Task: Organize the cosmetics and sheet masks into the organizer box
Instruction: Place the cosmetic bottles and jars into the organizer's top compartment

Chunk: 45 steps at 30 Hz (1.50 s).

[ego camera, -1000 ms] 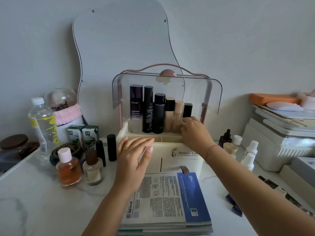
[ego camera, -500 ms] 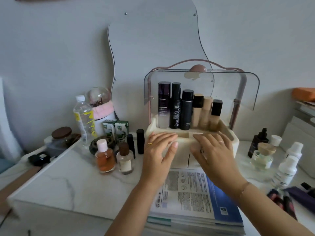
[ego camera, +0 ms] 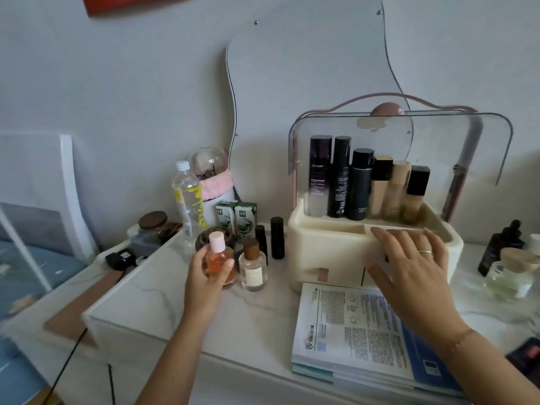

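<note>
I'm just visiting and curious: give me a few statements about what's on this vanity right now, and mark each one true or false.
1. The left hand is wrapped around the orange perfume bottle. True.
2. The organizer box has its clear lid shut. False: the lid is raised.
3. The right hand rests on the front of the organizer box. True.
4. The sheet masks are already inside the box. False: they lie stacked on the tabletop in front of it.
5. Tall bottles stand in the box's back row. True.
</note>
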Motion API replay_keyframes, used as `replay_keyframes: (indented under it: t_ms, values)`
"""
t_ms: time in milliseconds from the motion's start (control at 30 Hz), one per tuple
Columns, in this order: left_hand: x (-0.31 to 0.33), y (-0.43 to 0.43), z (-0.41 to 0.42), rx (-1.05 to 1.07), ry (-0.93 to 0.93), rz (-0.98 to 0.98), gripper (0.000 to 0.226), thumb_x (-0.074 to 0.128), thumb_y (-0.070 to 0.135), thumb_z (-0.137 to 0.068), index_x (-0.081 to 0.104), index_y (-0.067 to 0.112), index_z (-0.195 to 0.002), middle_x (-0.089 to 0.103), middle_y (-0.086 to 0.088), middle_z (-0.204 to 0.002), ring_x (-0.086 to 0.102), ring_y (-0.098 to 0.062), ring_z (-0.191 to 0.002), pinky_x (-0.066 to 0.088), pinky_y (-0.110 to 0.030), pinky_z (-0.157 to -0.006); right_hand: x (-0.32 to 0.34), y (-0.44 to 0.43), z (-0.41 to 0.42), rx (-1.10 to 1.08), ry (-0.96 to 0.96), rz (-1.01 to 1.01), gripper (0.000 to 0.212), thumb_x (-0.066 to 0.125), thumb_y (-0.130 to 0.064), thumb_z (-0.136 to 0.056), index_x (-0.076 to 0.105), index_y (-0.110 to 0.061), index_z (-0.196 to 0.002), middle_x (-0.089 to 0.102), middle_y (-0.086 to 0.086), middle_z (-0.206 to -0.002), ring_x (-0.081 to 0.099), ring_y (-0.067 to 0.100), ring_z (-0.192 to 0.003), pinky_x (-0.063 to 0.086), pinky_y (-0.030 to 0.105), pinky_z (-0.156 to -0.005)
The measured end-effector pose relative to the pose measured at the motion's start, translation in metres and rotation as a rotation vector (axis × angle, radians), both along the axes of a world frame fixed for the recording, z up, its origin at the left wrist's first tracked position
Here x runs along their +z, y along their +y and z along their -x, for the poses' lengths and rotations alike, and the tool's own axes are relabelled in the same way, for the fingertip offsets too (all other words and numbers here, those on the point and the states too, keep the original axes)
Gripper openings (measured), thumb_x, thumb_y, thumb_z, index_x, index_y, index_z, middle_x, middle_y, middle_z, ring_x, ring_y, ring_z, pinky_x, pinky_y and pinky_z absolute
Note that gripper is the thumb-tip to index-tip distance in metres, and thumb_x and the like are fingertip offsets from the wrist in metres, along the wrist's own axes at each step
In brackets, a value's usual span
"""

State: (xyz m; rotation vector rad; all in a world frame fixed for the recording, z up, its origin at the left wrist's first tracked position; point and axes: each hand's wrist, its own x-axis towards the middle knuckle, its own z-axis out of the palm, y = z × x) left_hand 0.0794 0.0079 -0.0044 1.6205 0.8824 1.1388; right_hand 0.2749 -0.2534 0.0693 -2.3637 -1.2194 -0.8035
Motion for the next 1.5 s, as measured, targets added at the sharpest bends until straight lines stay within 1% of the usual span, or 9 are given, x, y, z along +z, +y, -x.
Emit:
replay_keyframes:
  t_ms: [267, 367, 533, 633, 767, 900, 1100, 1233, 1500]
  values:
    - [-0.011, 0.014, 0.009, -0.116, 0.097, -0.007, 0.046, 0.082, 0.041, -0.065, 0.061, 0.033, -0.105, 0.070, 0.003, -0.105, 0.065, -0.018, -0.102, 0.050, -0.031, -0.086, -0.001, 0.001, 0.000, 0.012, 0.010, -0.009, 0.050, 0.065, -0.031, -0.081, 0.055, -0.012, -0.125, 0.062, 0.007, -0.114, 0.055, 0.033, -0.110, 0.016, 0.047, -0.112]
    - [-0.009, 0.004, 0.014, -0.094, 0.052, -0.032, 0.045, 0.082, 0.021, -0.072, 0.062, 0.026, -0.113, 0.071, 0.002, -0.104, 0.066, -0.019, -0.102, 0.047, -0.024, -0.081, -0.003, 0.001, -0.002, 0.017, 0.004, -0.023, 0.050, 0.065, -0.032, -0.081, 0.055, -0.012, -0.125, 0.062, 0.006, -0.114, 0.055, 0.033, -0.109, 0.017, 0.047, -0.111]
    - [0.027, -0.034, 0.027, -0.069, -0.183, -0.150, 0.048, 0.078, 0.031, -0.068, 0.064, 0.030, -0.114, 0.072, 0.012, -0.102, 0.067, -0.006, -0.096, 0.046, -0.007, -0.075, 0.001, 0.001, 0.002, 0.035, 0.043, -0.021, 0.050, 0.066, -0.035, -0.080, 0.054, -0.015, -0.125, 0.062, 0.004, -0.114, 0.056, 0.032, -0.112, 0.012, 0.046, -0.114]
    - [0.066, -0.062, 0.014, -0.264, -0.282, -0.206, 0.054, 0.083, 0.026, -0.068, 0.063, 0.028, -0.118, 0.070, 0.005, -0.113, 0.066, -0.009, -0.103, 0.049, -0.013, -0.080, 0.014, 0.003, 0.012, 0.204, 0.204, -0.049, 0.057, 0.058, -0.046, -0.081, 0.046, -0.024, -0.133, 0.054, -0.005, -0.127, 0.048, 0.018, -0.122, 0.011, 0.039, -0.117]
    - [0.108, -0.099, -0.031, -0.456, -0.257, -0.236, 0.053, 0.081, 0.039, -0.061, 0.065, 0.036, -0.111, 0.072, 0.003, -0.109, 0.068, -0.014, -0.102, 0.053, -0.029, -0.085, 0.050, 0.020, 0.027, 0.641, 0.671, -0.146, 0.080, 0.073, -0.046, -0.070, 0.036, -0.031, -0.139, 0.047, -0.016, -0.134, 0.044, -0.003, -0.123, 0.035, 0.023, -0.107]
    - [0.130, -0.112, -0.073, -0.491, -0.162, -0.188, 0.071, 0.082, 0.054, -0.054, 0.063, 0.032, -0.118, 0.072, 0.008, -0.106, 0.066, -0.009, -0.103, 0.054, -0.037, -0.087, 0.081, 0.035, 0.013, 0.757, 0.748, -0.184, 0.059, 0.078, -0.021, -0.072, 0.053, -0.016, -0.125, 0.066, -0.004, -0.113, 0.063, 0.009, -0.104, 0.050, 0.033, -0.096]
    - [0.129, -0.110, -0.093, -0.396, 0.055, -0.322, 0.073, 0.064, 0.066, -0.066, 0.055, 0.028, -0.127, 0.062, 0.009, -0.124, 0.054, -0.008, -0.117, 0.044, -0.033, -0.099, 0.083, 0.050, -0.021, 0.653, 0.793, -0.225, 0.059, 0.085, -0.018, -0.064, 0.059, -0.016, -0.117, 0.070, -0.003, -0.105, 0.066, 0.012, -0.097, 0.053, 0.035, -0.092]
    - [0.093, -0.113, -0.083, -0.180, 0.208, -0.587, 0.064, 0.040, 0.060, -0.084, 0.059, 0.015, -0.125, 0.058, 0.003, -0.128, 0.050, -0.011, -0.121, 0.031, -0.015, -0.099, 0.078, 0.074, -0.033, 0.450, 0.864, -0.321, 0.048, 0.086, -0.022, -0.061, 0.056, -0.031, -0.098, 0.065, -0.016, -0.089, 0.061, -0.001, -0.081, 0.047, 0.015, -0.069]
    - [0.062, -0.106, -0.075, -0.242, 0.196, -0.695, 0.051, 0.043, 0.045, -0.094, 0.050, 0.016, -0.136, 0.044, 0.010, -0.142, 0.027, 0.007, -0.135, 0.014, -0.003, -0.105, 0.069, 0.113, -0.037, 0.263, 0.861, -0.331, 0.036, 0.081, -0.020, -0.066, 0.054, -0.025, -0.089, 0.054, -0.014, -0.076, 0.053, 0.010, -0.077, 0.037, 0.017, -0.060]
